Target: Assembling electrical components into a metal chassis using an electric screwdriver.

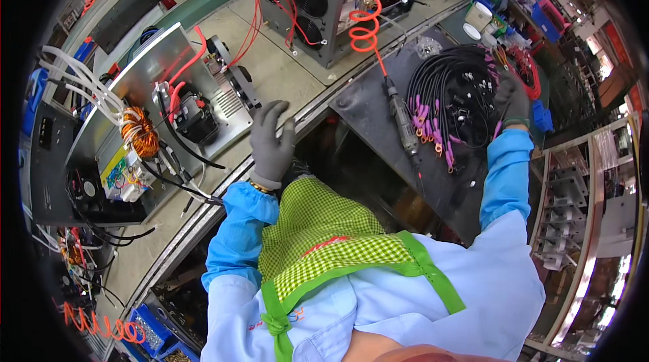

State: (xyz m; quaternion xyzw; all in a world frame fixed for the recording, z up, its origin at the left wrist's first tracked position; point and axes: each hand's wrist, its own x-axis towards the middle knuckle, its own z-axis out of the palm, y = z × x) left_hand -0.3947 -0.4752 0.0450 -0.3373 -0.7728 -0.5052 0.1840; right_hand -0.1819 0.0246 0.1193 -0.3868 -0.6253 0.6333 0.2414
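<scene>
- Hands first: right hand (512, 97), grey glove, is down in the bundle of black wires (451, 88) on the dark tray (368, 108); fingers curled into the strands at the bundle's right edge, but I can't tell whether they're closed on one.
- Left hand (272, 140), same glove, fingers spread and apart, holds nothing; it hovers by the bench (284, 71) edge, just beside the open metal chassis (165, 102).
- Wires judged light and floppy, looped, likely to tangle; the pink terminal sleeves (429, 129) at the ends look like the stiffest spot, so pinch one lead near its sleeve rather than mid-loop.
- Gloves probably grip the insulation well; snagging neighbouring loops is the likely nuisance.
- Pneumatic screwdriver (403, 122) lies on the tray left of the bundle, fed by an orange coiled hose (364, 14) from above.
- Chassis carries a copper toroid coil (138, 132), red and black leads, white cables; looks heavy, rigid, with sharp sheet edges.
- A second unit with two fans (311, 4) stands farther back on the bench.
- Room: crowded assembly line, blue bins (152, 335) lower left, metal racks (568, 206) on the right.
</scene>
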